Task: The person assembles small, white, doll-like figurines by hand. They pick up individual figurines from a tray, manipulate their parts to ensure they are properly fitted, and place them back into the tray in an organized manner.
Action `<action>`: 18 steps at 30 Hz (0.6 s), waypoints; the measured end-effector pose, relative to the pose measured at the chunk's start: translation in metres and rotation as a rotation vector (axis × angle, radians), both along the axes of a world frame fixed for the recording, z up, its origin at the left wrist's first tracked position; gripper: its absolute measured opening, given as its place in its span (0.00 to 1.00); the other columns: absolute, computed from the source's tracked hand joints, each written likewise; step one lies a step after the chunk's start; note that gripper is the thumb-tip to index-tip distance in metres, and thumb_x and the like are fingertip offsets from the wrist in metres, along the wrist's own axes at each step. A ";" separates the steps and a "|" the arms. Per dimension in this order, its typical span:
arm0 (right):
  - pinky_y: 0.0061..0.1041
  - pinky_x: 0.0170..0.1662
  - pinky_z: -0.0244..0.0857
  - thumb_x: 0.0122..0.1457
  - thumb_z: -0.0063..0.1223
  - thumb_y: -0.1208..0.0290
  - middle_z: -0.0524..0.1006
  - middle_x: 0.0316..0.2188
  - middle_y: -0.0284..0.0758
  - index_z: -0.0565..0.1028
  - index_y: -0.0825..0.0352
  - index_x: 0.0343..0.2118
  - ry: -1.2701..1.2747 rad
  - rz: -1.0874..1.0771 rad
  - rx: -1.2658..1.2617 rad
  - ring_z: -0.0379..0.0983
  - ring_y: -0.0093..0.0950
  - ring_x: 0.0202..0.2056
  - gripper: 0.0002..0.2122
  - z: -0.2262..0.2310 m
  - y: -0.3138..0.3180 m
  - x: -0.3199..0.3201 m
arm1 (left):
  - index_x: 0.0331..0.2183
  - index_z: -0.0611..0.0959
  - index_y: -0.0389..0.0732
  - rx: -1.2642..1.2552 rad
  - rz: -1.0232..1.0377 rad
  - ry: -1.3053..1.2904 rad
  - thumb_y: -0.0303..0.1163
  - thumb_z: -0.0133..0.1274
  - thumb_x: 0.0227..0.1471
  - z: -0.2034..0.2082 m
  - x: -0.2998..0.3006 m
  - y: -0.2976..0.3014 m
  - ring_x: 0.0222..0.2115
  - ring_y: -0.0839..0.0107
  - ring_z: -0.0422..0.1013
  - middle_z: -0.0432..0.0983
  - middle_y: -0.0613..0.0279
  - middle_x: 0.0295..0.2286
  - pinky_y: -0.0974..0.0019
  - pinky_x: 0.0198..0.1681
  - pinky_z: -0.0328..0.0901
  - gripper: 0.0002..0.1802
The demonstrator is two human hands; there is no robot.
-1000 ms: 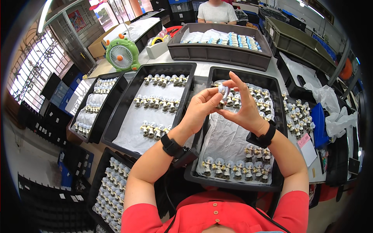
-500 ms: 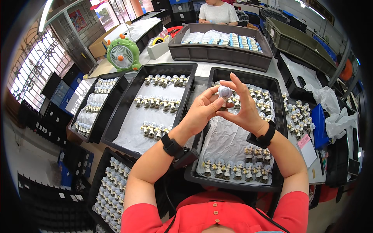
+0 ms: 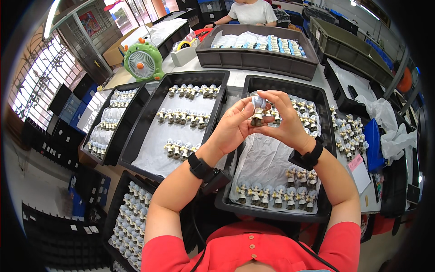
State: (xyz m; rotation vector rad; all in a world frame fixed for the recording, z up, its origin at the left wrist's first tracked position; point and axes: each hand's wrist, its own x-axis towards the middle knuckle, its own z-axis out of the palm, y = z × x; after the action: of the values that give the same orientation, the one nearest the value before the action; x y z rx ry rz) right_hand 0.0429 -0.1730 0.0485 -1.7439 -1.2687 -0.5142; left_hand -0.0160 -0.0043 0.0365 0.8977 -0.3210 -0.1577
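Between both hands I hold a small figurine [image 3: 258,110] with pale blue-grey hair, a white outfit and a dark base. It stands upright above the tray in front of me. My left hand [image 3: 232,124] grips it from the left, thumb against its side. The fingers of my right hand [image 3: 286,121] close on its head and lower right side. Beneath them, a black tray [image 3: 253,158] lined with white paper holds rows of similar figurines [image 3: 277,196] at its near end and more at its far right.
Left of it, another black tray [image 3: 149,145] carries three spaced rows of figurines. Loose figurines [image 3: 349,136] lie at the right beside a blue bin [image 3: 374,146]. A green fan [image 3: 143,62] and a large grey-brown tray [image 3: 258,58] stand farther back, with a person [image 3: 252,12] behind.
The figurine has turned in my hands from showing the top of its head to standing upright. My right fingers have bent down onto its head. The person behind has stretched an arm leftward.
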 end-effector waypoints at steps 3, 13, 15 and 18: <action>0.28 0.45 0.63 0.35 0.69 0.70 0.68 0.42 0.36 0.66 0.61 0.52 0.044 -0.015 -0.036 0.66 0.32 0.43 0.35 -0.001 0.000 -0.001 | 0.51 0.65 0.37 -0.007 -0.004 0.014 0.40 0.38 0.60 0.001 0.001 0.003 0.44 0.61 0.70 0.69 0.56 0.45 0.65 0.42 0.70 0.22; 0.29 0.48 0.63 0.35 0.67 0.74 0.73 0.39 0.35 0.65 0.62 0.51 0.199 -0.017 0.074 0.69 0.30 0.43 0.35 -0.005 0.001 -0.002 | 0.51 0.64 0.35 -0.036 -0.015 0.027 0.39 0.35 0.61 0.004 0.002 0.004 0.45 0.65 0.69 0.68 0.57 0.46 0.62 0.46 0.67 0.22; 0.29 0.49 0.62 0.36 0.67 0.75 0.73 0.39 0.34 0.65 0.62 0.51 0.230 -0.014 0.083 0.70 0.30 0.44 0.34 -0.005 0.002 -0.003 | 0.51 0.64 0.36 -0.048 -0.013 0.033 0.39 0.34 0.61 0.002 0.002 0.005 0.45 0.64 0.69 0.68 0.56 0.46 0.62 0.46 0.67 0.22; 0.29 0.49 0.62 0.37 0.67 0.75 0.74 0.39 0.34 0.66 0.61 0.50 0.251 -0.011 0.082 0.70 0.29 0.44 0.33 -0.003 0.001 -0.004 | 0.52 0.63 0.35 -0.064 -0.016 0.033 0.39 0.34 0.61 0.001 0.004 0.007 0.46 0.63 0.68 0.66 0.55 0.48 0.61 0.47 0.66 0.22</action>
State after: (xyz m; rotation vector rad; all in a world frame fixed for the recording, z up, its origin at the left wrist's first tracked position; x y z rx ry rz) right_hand 0.0387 -0.1721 0.0452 -1.6881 -1.0476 -0.3369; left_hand -0.0121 0.0022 0.0370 0.8288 -0.3015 -0.1759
